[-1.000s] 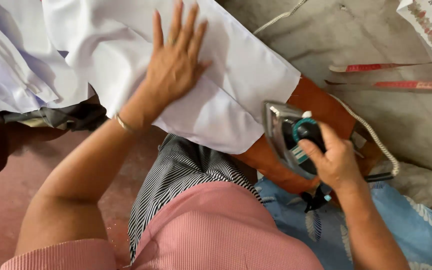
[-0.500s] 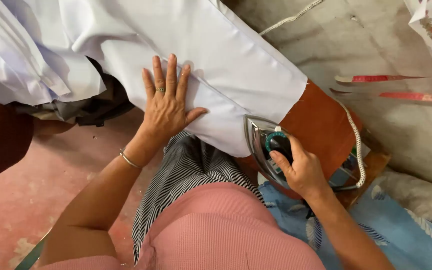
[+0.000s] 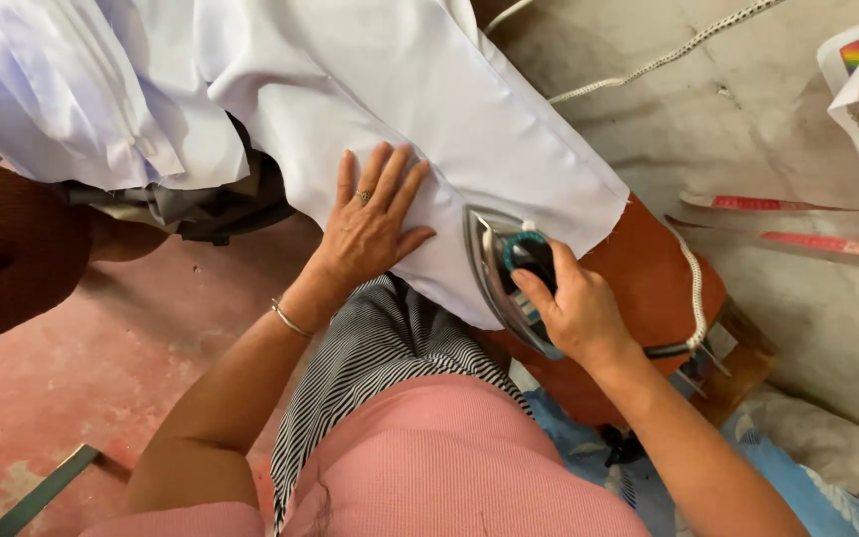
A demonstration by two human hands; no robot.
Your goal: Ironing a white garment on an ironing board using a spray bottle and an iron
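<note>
A white, smooth woven cotton garment (image 3: 370,89) is spread over an ironing surface padded in rust-orange cloth (image 3: 648,288), its lower cut edge lying across the pad and the rest bunched in folds toward the upper left. The left hand (image 3: 375,224) is laid flat on the cloth, fingers spread and released, gripping nothing, only pressing the fabric down just beside the iron. The right hand (image 3: 574,308) is clenched around the teal-and-black handle of a metal-soled electric iron (image 3: 504,273), whose pointed sole rests on the garment's edge. A white braided cord (image 3: 693,288) runs from the iron's rear over the pad and on across the grey concrete surface (image 3: 748,129) behind.

The cloth is judged light, soft and limp: it is expected to slide and wrinkle easily, so it is best held by a flat palm or pinched at a hem rather than gathered. The iron is judged heavy, rigid and hot at the sole; only the insulated handle on top is a safe grip, and the fingers of the flat hand lie close to the sole's tip. The cord could drag on the fabric.

A striped black-and-white cloth (image 3: 380,358) and a pink ribbed garment (image 3: 449,457) are seen below, over a reddish floor (image 3: 101,378).
</note>
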